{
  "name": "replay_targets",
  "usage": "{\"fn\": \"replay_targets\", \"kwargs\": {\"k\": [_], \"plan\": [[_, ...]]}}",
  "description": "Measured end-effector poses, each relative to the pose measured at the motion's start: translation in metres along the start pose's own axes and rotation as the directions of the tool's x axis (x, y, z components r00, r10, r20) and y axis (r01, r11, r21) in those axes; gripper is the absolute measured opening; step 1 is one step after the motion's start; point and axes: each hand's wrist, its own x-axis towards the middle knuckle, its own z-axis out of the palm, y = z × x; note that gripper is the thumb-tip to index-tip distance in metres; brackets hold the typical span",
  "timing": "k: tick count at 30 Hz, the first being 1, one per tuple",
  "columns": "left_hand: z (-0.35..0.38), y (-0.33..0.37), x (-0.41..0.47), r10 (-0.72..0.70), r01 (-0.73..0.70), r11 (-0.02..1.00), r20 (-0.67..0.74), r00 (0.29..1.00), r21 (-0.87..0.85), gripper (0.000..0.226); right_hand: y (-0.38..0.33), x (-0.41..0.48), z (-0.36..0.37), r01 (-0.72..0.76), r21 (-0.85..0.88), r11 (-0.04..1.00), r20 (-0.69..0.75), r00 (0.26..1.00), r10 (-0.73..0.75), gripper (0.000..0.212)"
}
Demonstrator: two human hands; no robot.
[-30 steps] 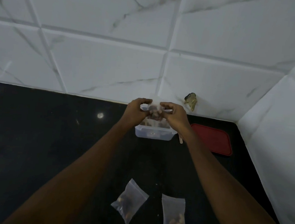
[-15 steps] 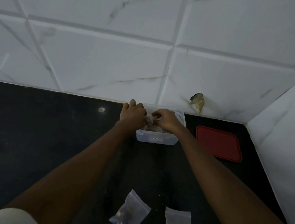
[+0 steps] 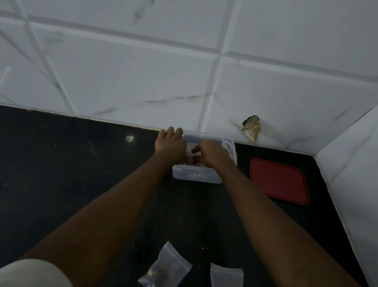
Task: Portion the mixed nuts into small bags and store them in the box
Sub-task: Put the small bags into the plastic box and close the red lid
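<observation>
A clear plastic box (image 3: 197, 178) stands on the black counter against the tiled wall. Both of my hands are down inside it. My left hand (image 3: 170, 146) and my right hand (image 3: 214, 154) pinch a small clear bag (image 3: 193, 153) between them; only a pale scrap of it shows, low in the box. What else the box holds is mostly hidden by my hands. Two more small bags with nuts lie flat on the counter near me, one (image 3: 165, 273) to the left and one (image 3: 227, 286) to the right.
The box's red lid (image 3: 278, 184) lies flat to its right, near the corner where the side wall (image 3: 363, 181) meets the back wall. A brownish lump (image 3: 252, 128) sticks to the back tiles above the box. The black counter (image 3: 54, 177) stretches away to the left.
My hands held the small bag above the box a second ago. They have since lowered it into the box. The view has tilted down and moved closer.
</observation>
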Motion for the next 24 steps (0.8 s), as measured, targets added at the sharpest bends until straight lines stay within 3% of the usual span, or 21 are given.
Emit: {"fn": "replay_targets", "kwargs": {"k": [5, 10, 14, 20, 22, 24], "plan": [[0.004, 0.000, -0.005, -0.008, 0.005, 0.994, -0.030, 1.000, -0.107, 0.035, 0.005, -0.007, 0.000, 0.007, 0.028, 1.000, 0.008, 1.000, -0.007, 0.044], [0.009, -0.002, -0.031, -0.160, 0.048, 0.870, -0.188, 0.969, -0.490, 0.040, 0.015, -0.026, 0.000, 0.039, 0.187, 0.982, -0.271, 0.963, 0.014, 0.037], [0.014, 0.001, -0.061, -0.297, 0.049, 0.769, -0.289, 0.910, -0.637, 0.046, 0.011, -0.047, 0.002, 0.131, 0.386, 0.913, -0.471, 0.879, 0.072, 0.027], [0.024, 0.012, -0.116, -0.394, 0.014, 0.582, -0.267, 0.880, -0.813, 0.046, 0.011, -0.095, 0.020, 0.194, 0.481, 0.855, -0.572, 0.809, 0.138, 0.019], [0.032, 0.016, -0.135, -0.428, 0.023, 0.457, -0.197, 0.882, -0.889, 0.048, 0.009, -0.115, 0.027, 0.205, 0.503, 0.839, -0.584, 0.796, 0.156, 0.017], [0.041, 0.022, -0.151, -0.370, 0.132, 0.459, -0.054, 0.928, -0.879, 0.050, 0.007, -0.134, 0.037, 0.193, 0.549, 0.813, -0.544, 0.821, 0.172, 0.015]]}}
